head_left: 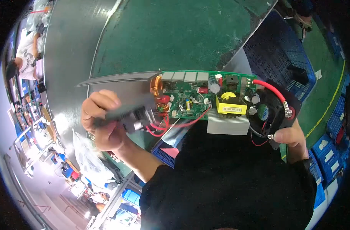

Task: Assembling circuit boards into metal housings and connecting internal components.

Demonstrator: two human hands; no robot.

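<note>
My left hand [102, 122] is closed on a dark end panel [134, 113], blurred, with red wires running from it to a green circuit board [186, 97]. The board carries a copper coil [156, 85], a yellow transformer [231, 105] and a finned metal heat sink [228, 126]. At its right end is a black fan panel [276, 115] with metal terminals. A thick red cable [272, 89] links the board to one terminal. My right hand [293, 140] grips the fan panel, its thumb by the lower terminal. Behind the coil lies a long grey metal piece [121, 80].
Beyond the board is a green worktop [171, 34] with worn edges. On the right stands a large blue crate [286, 50] holding a dark part. Smaller blue bins [328, 153] sit lower right. A clear plastic bag [89, 155] is at left. Another person [27, 57] works at far left.
</note>
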